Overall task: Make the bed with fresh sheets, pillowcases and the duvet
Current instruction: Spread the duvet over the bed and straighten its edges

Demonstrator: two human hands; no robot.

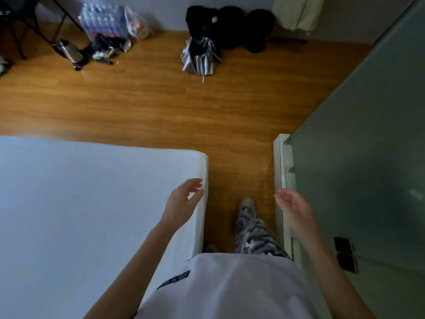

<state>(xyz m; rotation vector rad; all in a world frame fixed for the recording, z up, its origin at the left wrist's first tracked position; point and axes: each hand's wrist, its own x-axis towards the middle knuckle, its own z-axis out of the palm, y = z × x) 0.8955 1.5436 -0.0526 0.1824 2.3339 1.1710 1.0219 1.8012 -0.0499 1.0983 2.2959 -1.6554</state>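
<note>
The bed (69, 203) fills the lower left, covered by a smooth white fitted sheet that wraps over its near right corner. My left hand (182, 201) hovers over the bed's right edge near that corner, fingers loosely spread and holding nothing. Over the narrow floor gap beside the glass wall, my right hand (293, 203) hangs with relaxed fingers, also empty. No pillows or duvet are in view.
A frosted glass partition (368, 157) with a white frame stands at the right, leaving a narrow strip of wood floor beside the bed. At the far wall lie a folded silver umbrella (200, 58), black boots (243, 28), a pack of water bottles (103, 21) and a small bin (69, 52).
</note>
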